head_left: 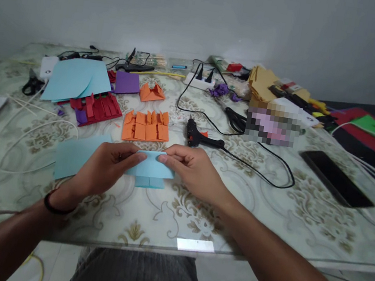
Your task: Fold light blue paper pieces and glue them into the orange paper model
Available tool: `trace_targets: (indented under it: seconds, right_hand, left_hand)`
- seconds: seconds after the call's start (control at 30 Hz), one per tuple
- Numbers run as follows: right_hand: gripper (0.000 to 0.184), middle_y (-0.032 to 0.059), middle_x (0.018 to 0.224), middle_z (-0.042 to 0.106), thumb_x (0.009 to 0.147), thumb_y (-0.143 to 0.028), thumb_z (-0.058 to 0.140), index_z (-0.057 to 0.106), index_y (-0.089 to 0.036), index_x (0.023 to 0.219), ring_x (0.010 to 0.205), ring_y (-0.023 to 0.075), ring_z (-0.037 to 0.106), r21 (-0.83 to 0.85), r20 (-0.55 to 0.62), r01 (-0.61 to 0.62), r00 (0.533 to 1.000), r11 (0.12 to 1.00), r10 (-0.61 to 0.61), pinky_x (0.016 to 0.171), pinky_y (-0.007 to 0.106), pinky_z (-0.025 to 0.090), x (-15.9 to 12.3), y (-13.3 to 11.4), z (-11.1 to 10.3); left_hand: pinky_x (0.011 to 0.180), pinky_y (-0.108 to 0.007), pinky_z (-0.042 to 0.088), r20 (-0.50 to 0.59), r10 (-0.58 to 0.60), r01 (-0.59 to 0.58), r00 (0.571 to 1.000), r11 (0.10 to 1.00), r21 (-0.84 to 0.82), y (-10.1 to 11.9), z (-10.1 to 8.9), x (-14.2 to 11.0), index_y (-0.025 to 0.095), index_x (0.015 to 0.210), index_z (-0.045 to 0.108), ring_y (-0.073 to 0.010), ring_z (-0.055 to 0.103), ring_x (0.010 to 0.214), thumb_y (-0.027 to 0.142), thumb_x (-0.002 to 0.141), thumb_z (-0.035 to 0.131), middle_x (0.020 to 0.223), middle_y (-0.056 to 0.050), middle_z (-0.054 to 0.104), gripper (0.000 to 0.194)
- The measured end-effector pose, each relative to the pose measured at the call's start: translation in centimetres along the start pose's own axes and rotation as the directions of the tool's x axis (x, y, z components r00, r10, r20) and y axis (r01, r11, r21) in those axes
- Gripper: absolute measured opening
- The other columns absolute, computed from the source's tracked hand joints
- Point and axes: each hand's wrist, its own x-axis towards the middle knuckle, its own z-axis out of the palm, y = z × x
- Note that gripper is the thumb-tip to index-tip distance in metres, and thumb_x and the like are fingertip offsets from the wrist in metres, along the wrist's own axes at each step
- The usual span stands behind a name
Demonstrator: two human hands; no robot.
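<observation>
Left hand (pixel 103 167) and right hand (pixel 199 171) pinch light-blue paper (pixel 151 167), apparently part-folded. Beyond the grip, orange folded paper (pixel 140 129) looks complete; left of the grip, a flat blue sheet (pixel 71 156) appears unworked.

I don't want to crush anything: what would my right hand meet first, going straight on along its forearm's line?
Beyond the blue paper it holds, your right hand would probably meet the nearer orange folded paper first; its height is unclear, so it might pass over.

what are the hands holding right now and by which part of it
A blue paper, by its upper edge: left hand near the left end, right hand near the right, thumbs on top.
</observation>
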Motion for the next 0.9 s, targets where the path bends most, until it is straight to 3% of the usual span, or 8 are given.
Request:
trace_targets:
  seconds: [0.13, 0.27, 0.37, 0.63, 0.77, 0.9]
  right_hand:
    - [0.034, -0.0034, 0.063, 0.045, 0.093, -0.047, 0.066, 0.069, -0.018, 0.077, 0.058, 0.0111, 0.035, 0.01, -0.035, 0.015, 0.999, 1.0, -0.015, 0.053, 0.026, 0.025, -0.2, 0.0, 0.3]
    - [0.028, -0.0021, 0.067, 0.054, 0.093, -0.047, 0.069, 0.076, -0.02, 0.095, 0.059, 0.0118, 0.04, 0.086, -0.038, 0.017, 0.999, 0.996, -0.014, 0.054, 0.026, 0.028, -0.2, 0.2, 0.5]
    - [0.027, -0.0017, 0.068, 0.056, 0.093, -0.045, 0.068, 0.075, -0.019, 0.092, 0.06, 0.0114, 0.042, 0.1, 0.0, 0.017, 1.0, 0.995, -0.017, 0.054, 0.025, 0.029, -0.1, 0.2, 0.7]
    - [0.025, -0.0039, 0.064, 0.051, 0.093, -0.04, 0.067, 0.068, -0.017, 0.082, 0.056, 0.0092, 0.039, 0.073, 0.035, 0.024, 0.999, 0.997, -0.026, 0.052, 0.023, 0.031, -0.3, -0.2, 1.3]
    - [0.029, -0.0036, 0.063, 0.049, 0.093, -0.043, 0.066, 0.069, -0.017, 0.082, 0.056, 0.0098, 0.038, 0.066, 0.052, -0.016, 0.999, 0.998, 0.013, 0.05, 0.024, 0.027, -0.1, 0.0, 0.8]
    - [0.029, -0.0029, 0.063, 0.051, 0.092, -0.042, 0.066, 0.071, -0.016, 0.082, 0.056, 0.01, 0.038, 0.025, 0.032, -0.017, 0.999, 1.0, 0.016, 0.05, 0.024, 0.027, 0.1, 0.2, 0.4]
  left_hand:
    - [0.055, -0.024, 0.033, -0.048, -0.009, 0.008, 0.999, 1.0, -0.023, 0.1, -0.1, -0.2, 0.016, 0.073, 0.073, -0.0115, 0.042, 0.059, 0.046, 0.095, 0.064, 0.062, 0.002, 0.055, 0.038]
    - [0.059, -0.024, 0.04, -0.023, -0.03, 0.027, 0.999, 0.992, -0.121, 0.2, -0.3, -0.1, 0.019, 0.083, 0.08, -0.0135, 0.055, 0.066, 0.046, 0.094, 0.068, 0.073, 0.0, 0.07, 0.032]
    - [0.064, -0.024, 0.046, 0.002, -0.001, 0.001, 1.0, 0.992, -0.129, 0.2, -0.1, 0.0, 0.021, 0.09, 0.082, -0.0155, 0.062, 0.073, 0.045, 0.094, 0.068, 0.083, -0.002, 0.078, 0.028]
    - [0.053, -0.022, 0.039, 0.018, 0.047, -0.048, 0.999, 0.997, 0.062, 0.2, 0.1, -0.5, 0.016, 0.085, 0.082, -0.0115, 0.057, 0.058, 0.042, 0.096, 0.066, 0.069, 0.0, 0.074, 0.032]
    - [0.059, -0.022, 0.044, 0.041, 0.053, -0.054, 0.998, 0.998, 0.028, 0.2, -0.4, -0.3, 0.018, 0.087, 0.082, -0.0131, 0.063, 0.066, 0.041, 0.096, 0.066, 0.078, -0.001, 0.078, 0.03]
    - [0.062, -0.022, 0.048, 0.112, -0.016, 0.024, 0.994, 0.997, -0.07, -0.3, -0.6, 0.1, 0.019, 0.091, 0.082, -0.0148, 0.066, 0.072, 0.042, 0.092, 0.07, 0.082, -0.001, 0.078, 0.025]
